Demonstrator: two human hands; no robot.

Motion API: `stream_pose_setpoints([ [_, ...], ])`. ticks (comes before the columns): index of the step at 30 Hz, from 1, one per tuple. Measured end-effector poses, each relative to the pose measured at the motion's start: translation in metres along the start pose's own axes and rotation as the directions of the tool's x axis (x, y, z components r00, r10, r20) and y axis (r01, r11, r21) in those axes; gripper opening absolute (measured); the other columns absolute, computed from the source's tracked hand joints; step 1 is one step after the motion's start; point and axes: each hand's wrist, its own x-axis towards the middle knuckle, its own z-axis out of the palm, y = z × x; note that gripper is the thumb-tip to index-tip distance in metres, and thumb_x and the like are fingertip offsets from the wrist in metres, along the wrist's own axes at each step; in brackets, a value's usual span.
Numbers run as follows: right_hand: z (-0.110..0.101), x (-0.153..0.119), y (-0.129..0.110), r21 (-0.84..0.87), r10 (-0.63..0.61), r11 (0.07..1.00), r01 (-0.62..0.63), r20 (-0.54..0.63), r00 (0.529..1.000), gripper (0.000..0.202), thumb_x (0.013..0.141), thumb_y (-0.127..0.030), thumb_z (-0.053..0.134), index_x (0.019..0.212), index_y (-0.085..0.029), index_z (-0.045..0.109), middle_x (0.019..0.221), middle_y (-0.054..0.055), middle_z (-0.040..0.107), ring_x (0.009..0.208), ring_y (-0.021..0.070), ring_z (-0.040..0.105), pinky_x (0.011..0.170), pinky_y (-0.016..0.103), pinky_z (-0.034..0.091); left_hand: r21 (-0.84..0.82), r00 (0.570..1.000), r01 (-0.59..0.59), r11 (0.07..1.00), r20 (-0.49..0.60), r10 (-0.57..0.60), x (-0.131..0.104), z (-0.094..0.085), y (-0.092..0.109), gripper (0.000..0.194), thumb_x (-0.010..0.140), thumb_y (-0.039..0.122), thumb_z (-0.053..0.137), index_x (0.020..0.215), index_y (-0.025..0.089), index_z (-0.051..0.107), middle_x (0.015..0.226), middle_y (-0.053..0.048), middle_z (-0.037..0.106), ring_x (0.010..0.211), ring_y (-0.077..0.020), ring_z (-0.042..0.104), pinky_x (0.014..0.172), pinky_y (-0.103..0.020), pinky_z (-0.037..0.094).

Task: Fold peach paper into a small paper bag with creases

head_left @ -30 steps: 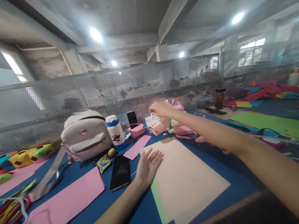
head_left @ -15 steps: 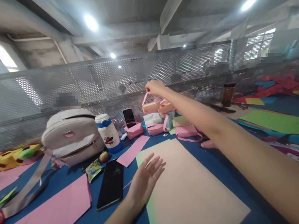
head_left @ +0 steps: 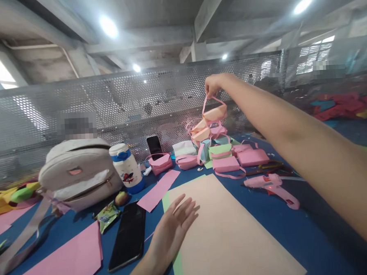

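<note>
High over the back of the table, my right hand [head_left: 215, 85] pinches the thin pink strap of a small peach paper handbag [head_left: 215, 113], which dangles below it. Under the bag is a pile of similar paper handbags, among them a peach one [head_left: 200, 129], a green one [head_left: 220, 151] and a pink one [head_left: 226, 164]. My left hand [head_left: 176, 226] is open, palm partly up and fingers spread, over the left edge of a large peach paper sheet [head_left: 234, 229]. Green paper shows beneath that sheet.
A pink glue gun [head_left: 270, 186] lies at right. Leftward are a black phone [head_left: 127, 237], a snack packet [head_left: 107, 216], a white-and-blue bottle [head_left: 127, 169], a pale backpack [head_left: 79, 171] and pink paper [head_left: 60, 261]. A perforated metal partition [head_left: 116, 100] runs behind.
My right hand has moved right and up, lifting the peach handbag by its strap above the pile. The glue gun has come into sight from behind my right arm. My left hand stays open.
</note>
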Motion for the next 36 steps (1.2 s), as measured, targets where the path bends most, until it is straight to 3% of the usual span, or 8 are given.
stream_pose_setpoints([
  [8, 0.025, -0.005, 0.021, 0.03, -0.032, 0.999, 0.03, 0.07, 0.997, 0.044, 0.084, -0.049, 0.069, 0.084, -0.004, 0.073, 0.103, 0.01, 0.071, 0.093, 0.0225, 0.07, 0.078, 0.036, 0.053, 0.015, 1.0, 0.005, 1.0, 0.012, -0.005, -0.001, 0.002, 0.0, 0.04, 0.088, 0.025, 0.067, 0.125, 0.011, 0.062, 0.134, -0.019, 0.06, 0.131, -0.0386, 0.051, 0.113, -0.049, 0.04],
  [16, 0.047, -0.01, 0.019, 0.041, -0.078, 0.996, 0.074, 0.109, 0.991, 0.027, 0.074, -0.036, 0.082, 0.081, -0.01, 0.076, 0.081, 0.004, 0.072, 0.083, 0.0198, 0.07, 0.076, 0.036, 0.053, 0.065, 0.998, -0.006, 0.998, 0.061, 0.002, -0.003, 0.0, 0.0, 0.037, 0.088, 0.028, 0.067, 0.122, 0.015, 0.066, 0.133, -0.016, 0.062, 0.13, -0.0353, 0.053, 0.114, -0.048, 0.037],
  [28, 0.028, -0.017, 0.017, 0.088, -0.015, 0.996, 0.004, 0.127, 0.992, 0.022, 0.078, -0.032, 0.079, 0.08, -0.01, 0.075, 0.085, 0.005, 0.074, 0.078, 0.0181, 0.07, 0.074, 0.034, 0.054, 0.056, 0.999, -0.017, 0.998, 0.048, 0.014, -0.004, 0.002, -0.001, 0.038, 0.086, 0.029, 0.071, 0.121, 0.014, 0.068, 0.132, -0.016, 0.063, 0.128, -0.0371, 0.054, 0.112, -0.049, 0.04],
  [33, 0.04, -0.02, 0.011, 0.091, 0.018, 0.995, -0.034, 0.166, 0.986, 0.022, 0.083, -0.031, 0.076, 0.085, -0.009, 0.074, 0.087, 0.006, 0.073, 0.083, 0.0193, 0.07, 0.077, 0.035, 0.053, 0.064, 0.998, -0.027, 0.998, 0.064, 0.022, -0.004, 0.002, -0.001, 0.041, 0.083, 0.031, 0.074, 0.121, 0.014, 0.068, 0.133, -0.016, 0.062, 0.129, -0.0383, 0.052, 0.111, -0.05, 0.04],
  [36, 0.05, -0.021, 0.008, 0.08, 0.046, 0.995, -0.065, 0.223, 0.974, 0.021, 0.091, -0.03, 0.068, 0.101, -0.011, 0.069, 0.1, 0.007, 0.07, 0.089, 0.0193, 0.068, 0.079, 0.037, 0.056, 0.072, 0.998, -0.031, 0.997, 0.062, 0.026, -0.003, 0.0, -0.002, 0.041, 0.083, 0.032, 0.075, 0.12, 0.015, 0.069, 0.133, -0.015, 0.062, 0.132, -0.0378, 0.049, 0.112, -0.05, 0.039],
])
